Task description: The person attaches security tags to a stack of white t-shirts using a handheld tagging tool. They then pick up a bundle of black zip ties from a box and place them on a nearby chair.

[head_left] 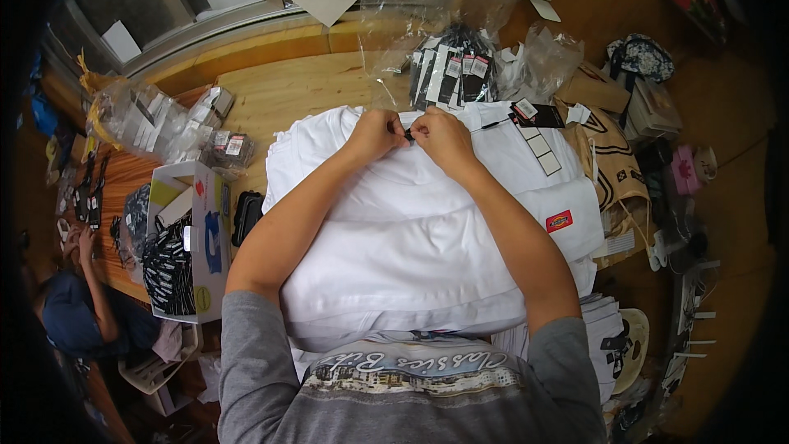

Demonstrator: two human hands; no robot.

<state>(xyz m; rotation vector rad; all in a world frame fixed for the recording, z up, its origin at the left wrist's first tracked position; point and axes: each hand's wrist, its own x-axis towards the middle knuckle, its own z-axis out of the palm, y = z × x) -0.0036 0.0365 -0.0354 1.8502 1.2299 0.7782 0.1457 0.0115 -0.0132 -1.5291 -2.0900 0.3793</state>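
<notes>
A small black piece (pixel 408 135) appears pinched in the tightly closed fingers of the left hand (pixel 376 133) and right hand (pixel 444 136), over the white clothes' (pixel 394 259) far edge; tugging is best avoided.

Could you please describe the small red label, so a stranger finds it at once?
Start at the pile of white garments before the person. Just right of the right forearm lies a rectangular red label, its colour setting it apart from the black tag above.
</notes>
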